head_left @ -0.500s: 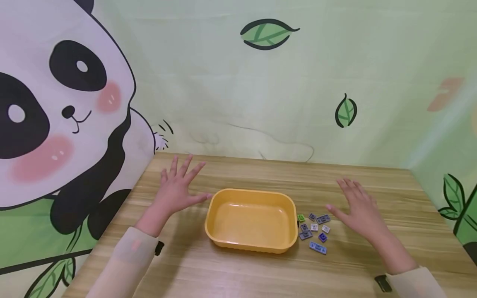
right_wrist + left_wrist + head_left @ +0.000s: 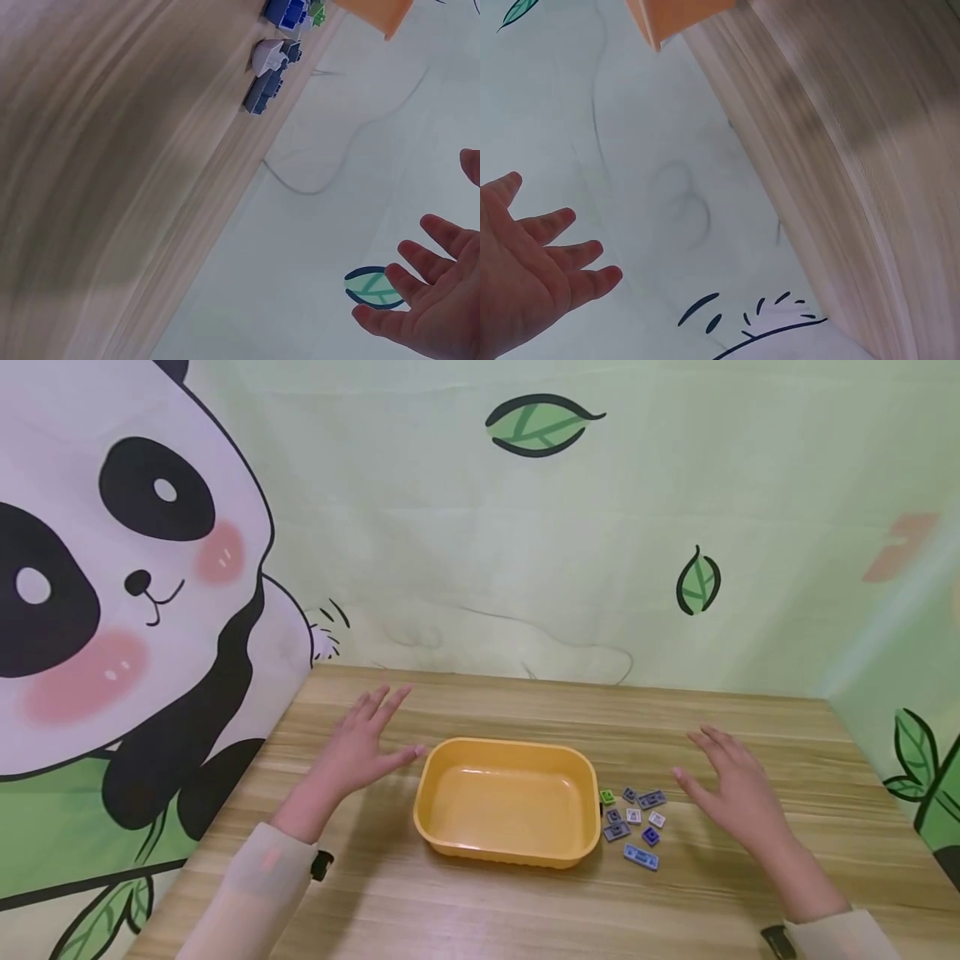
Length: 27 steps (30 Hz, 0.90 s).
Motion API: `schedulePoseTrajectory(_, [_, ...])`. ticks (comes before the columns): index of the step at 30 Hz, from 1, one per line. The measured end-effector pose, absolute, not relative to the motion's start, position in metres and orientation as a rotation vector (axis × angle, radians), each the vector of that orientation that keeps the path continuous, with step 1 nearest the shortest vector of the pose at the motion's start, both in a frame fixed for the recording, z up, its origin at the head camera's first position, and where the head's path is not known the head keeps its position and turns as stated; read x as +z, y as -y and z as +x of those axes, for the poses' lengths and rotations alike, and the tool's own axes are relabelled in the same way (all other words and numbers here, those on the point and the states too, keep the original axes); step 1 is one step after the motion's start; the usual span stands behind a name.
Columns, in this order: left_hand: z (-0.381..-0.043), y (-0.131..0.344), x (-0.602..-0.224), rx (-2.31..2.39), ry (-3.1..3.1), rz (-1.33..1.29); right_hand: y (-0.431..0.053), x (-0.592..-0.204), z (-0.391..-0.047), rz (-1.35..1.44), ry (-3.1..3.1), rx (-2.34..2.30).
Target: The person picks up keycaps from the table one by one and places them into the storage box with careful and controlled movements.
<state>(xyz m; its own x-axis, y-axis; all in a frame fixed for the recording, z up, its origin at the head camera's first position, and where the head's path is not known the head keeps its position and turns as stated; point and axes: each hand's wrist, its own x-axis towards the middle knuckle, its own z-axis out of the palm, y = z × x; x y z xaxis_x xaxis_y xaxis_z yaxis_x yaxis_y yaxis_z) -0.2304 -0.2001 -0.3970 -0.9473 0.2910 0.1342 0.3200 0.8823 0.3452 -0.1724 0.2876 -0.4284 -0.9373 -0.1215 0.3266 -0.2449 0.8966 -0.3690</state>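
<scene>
A yellow-orange rectangular tub (image 2: 510,860) stands on the table with nothing inside it. Just beyond its right end lies a loose group of several small toy bricks: a green one (image 2: 607,797), a dark blue one (image 2: 650,836), a long light blue one (image 2: 641,857), white ones (image 2: 633,816) and grey ones (image 2: 617,832). My left hand (image 2: 352,756) is held over the table left of the tub, thumb toward its rim, fingers spread and holding nothing. To the right of the bricks hovers my right hand (image 2: 738,789), palm inward, fingers extended, also with nothing in it.
The wooden table (image 2: 480,918) runs back to a pale green wall cloth (image 2: 420,527) with printed leaves and a large panda (image 2: 187,577) at the left. Dark bands sit near both sleeve cuffs.
My left fingers have drawn closer together and tilted. My right hand has shifted slightly right and down, away from the bricks. The tub and bricks stay put.
</scene>
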Motion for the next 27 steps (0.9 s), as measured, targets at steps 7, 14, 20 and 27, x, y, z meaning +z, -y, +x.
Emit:
schedulePoseTrajectory(7, [-0.226, 0.200, -0.398, -0.785, 2.992, -0.479, -0.290, -0.434, -0.171, 0.284, 2.808, 0.640])
schedulePoseTrajectory(14, [-0.225, 0.200, -0.400, -0.952, 2.980, -0.472, -0.293, -0.439, -0.171, 0.316, 2.813, 0.648])
schedulePoseTrajectory(20, [-0.226, 0.200, -0.401, -1.196, 2.967, -0.436, -0.294, -0.442, -0.171, 0.300, 2.820, 0.667])
schedulePoseTrajectory(27, [-0.226, 0.197, -0.403, -1.456, 3.009, -0.350, -0.295, -0.444, -0.173, 0.270, 2.864, 0.702])
